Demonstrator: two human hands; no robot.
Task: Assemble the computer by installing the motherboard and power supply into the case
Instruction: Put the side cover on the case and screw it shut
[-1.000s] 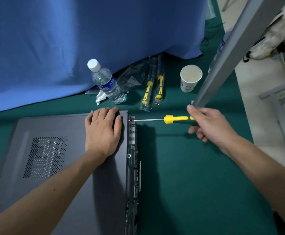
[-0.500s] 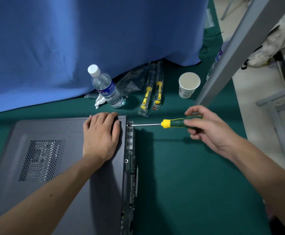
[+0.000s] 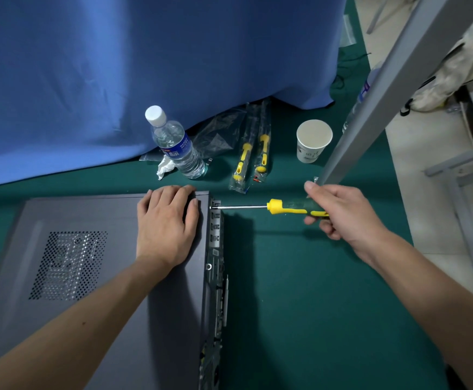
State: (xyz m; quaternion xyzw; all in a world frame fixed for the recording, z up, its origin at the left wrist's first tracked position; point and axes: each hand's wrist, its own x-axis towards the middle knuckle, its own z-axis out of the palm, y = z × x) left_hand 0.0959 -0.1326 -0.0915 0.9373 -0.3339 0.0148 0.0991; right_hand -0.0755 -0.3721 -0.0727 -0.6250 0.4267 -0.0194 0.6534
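Observation:
A grey computer case (image 3: 94, 277) lies on its side on the green table, its side panel on top with a perforated vent (image 3: 69, 266). The rear I/O edge (image 3: 215, 277) faces right. My left hand (image 3: 167, 223) rests flat on the panel near its far right corner. My right hand (image 3: 339, 212) grips the green-and-yellow handle of a screwdriver (image 3: 286, 207). Its shaft lies level and its tip meets the top corner of the case's rear edge (image 3: 214, 205). The motherboard and power supply are hidden inside the case.
A water bottle (image 3: 176, 144) and crumpled tissue (image 3: 165, 166) stand behind the case. Two bagged screwdrivers (image 3: 253, 153) and a paper cup (image 3: 312, 140) lie further right. A grey metal post (image 3: 384, 88) slants past my right hand. Blue cloth (image 3: 117, 66) hangs behind.
My right hand has turned on the screwdriver handle, fingers regripping, while the tip stays at the case's top rear corner. My left hand stays on the panel. The camera shifted slightly.

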